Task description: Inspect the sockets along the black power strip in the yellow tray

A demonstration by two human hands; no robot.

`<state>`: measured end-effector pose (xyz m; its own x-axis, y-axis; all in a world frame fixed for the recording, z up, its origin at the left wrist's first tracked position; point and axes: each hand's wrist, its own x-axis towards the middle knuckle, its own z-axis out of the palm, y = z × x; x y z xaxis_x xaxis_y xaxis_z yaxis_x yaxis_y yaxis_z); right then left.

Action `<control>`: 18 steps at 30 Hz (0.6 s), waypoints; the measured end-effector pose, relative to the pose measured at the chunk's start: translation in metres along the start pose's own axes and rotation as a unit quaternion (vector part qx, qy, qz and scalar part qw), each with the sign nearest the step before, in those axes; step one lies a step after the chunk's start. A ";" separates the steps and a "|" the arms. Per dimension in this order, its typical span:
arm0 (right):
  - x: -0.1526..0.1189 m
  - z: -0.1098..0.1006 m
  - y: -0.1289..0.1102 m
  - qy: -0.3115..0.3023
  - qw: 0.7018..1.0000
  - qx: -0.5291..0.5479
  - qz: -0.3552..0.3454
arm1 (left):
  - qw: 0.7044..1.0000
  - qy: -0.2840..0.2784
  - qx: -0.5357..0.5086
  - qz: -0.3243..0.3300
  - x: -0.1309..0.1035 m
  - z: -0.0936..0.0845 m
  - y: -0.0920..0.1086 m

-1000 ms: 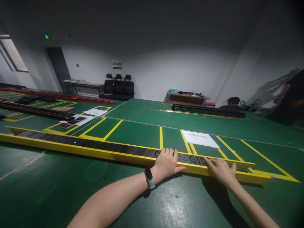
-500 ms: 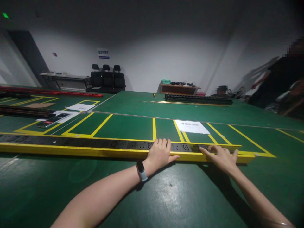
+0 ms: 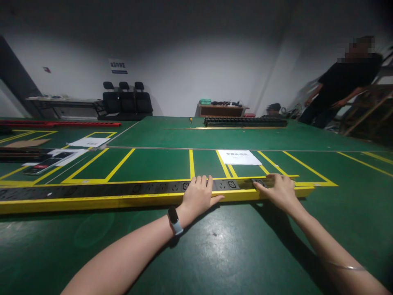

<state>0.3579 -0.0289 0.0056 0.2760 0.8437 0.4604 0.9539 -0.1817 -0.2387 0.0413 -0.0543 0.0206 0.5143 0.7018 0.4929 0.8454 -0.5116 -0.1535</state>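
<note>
A long power strip with a yellow channel (image 3: 116, 202) and black socket modules (image 3: 162, 187) lies across the green table in front of me. My left hand (image 3: 198, 192), with a watch on the wrist, is laid over the strip, fingers across its top and thumb along the near wall. Toward the strip's right end, my right hand (image 3: 279, 189) pinches a black socket module (image 3: 258, 182) in the channel. A gap in the row of sockets shows to that module's left. My right fingers partly hide the module, so how deep it sits is unclear.
A paper sheet (image 3: 239, 157) lies beyond the strip among yellow tape lines. Black strips (image 3: 245, 122) and a screwdriver (image 3: 190, 120) are farther back. At left are a phone (image 3: 49, 163), papers and red rails (image 3: 86, 123). A person (image 3: 344, 86) stands at the far right.
The view has shifted slightly right, showing more of the standing person. My right hand's fingers have drawn closer together over the module. The left hand keeps its place on the strip.
</note>
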 end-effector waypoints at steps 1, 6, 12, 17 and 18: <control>0.000 0.000 0.001 0.013 1.000 -0.011 -0.013 | 1.000 0.000 0.000 0.000 0.000 0.000 0.000; 0.001 -0.007 0.004 -0.063 0.995 -0.007 -0.075 | 1.000 0.002 0.006 0.000 0.000 0.001 0.000; 0.011 -0.008 0.022 -0.085 0.990 0.038 -0.109 | 1.000 0.002 0.003 0.000 0.000 0.001 0.000; 0.012 -0.005 0.024 -0.072 0.989 0.057 -0.113 | 1.000 -0.001 0.000 0.000 0.000 0.000 0.001; 0.009 -0.005 0.020 -0.061 0.991 0.058 -0.107 | 1.000 -0.001 -0.001 0.000 0.000 -0.001 0.001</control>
<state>0.3801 -0.0278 0.0088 0.0458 0.9128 0.4057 0.9669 0.0615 -0.2476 0.0419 -0.0547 0.0212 0.5147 0.7022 0.4919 0.8448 -0.5131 -0.1515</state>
